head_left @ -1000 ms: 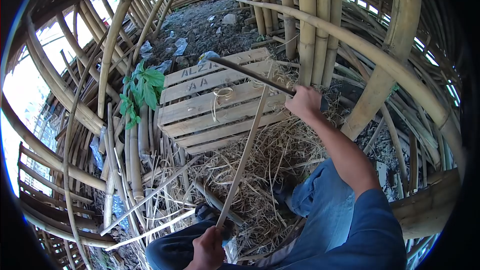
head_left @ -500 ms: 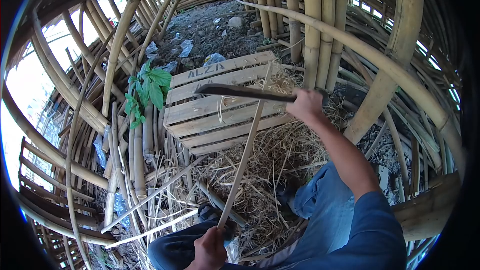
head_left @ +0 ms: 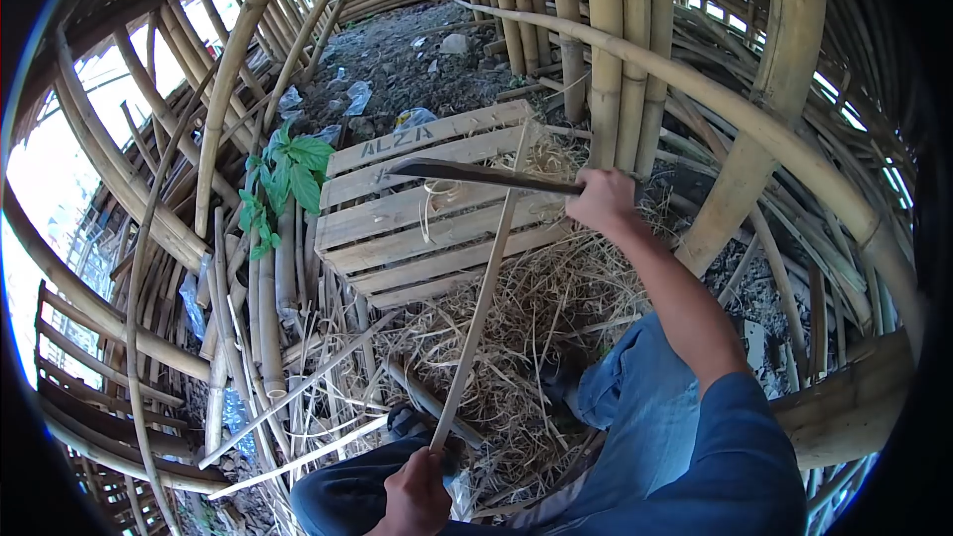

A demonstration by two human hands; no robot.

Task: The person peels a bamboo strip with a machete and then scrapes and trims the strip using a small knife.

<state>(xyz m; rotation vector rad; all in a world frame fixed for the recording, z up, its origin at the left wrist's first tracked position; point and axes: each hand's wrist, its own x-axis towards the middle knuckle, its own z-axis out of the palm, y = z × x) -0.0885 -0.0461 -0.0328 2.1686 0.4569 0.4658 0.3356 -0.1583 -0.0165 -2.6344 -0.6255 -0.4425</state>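
I see the left hand point(head_left: 417, 491) closed round the lower end of a long, flat, pale bamboo strip point(head_left: 474, 323), which slants up across a pale slatted wooden crate point(head_left: 372, 221) toward its far right corner, presumably for a clear length. The right hand point(head_left: 606, 197) wraps the handle end of a dark, long-bladed metal machete point(head_left: 467, 174), probably for control; blade-to-strip contact I cannot confirm.
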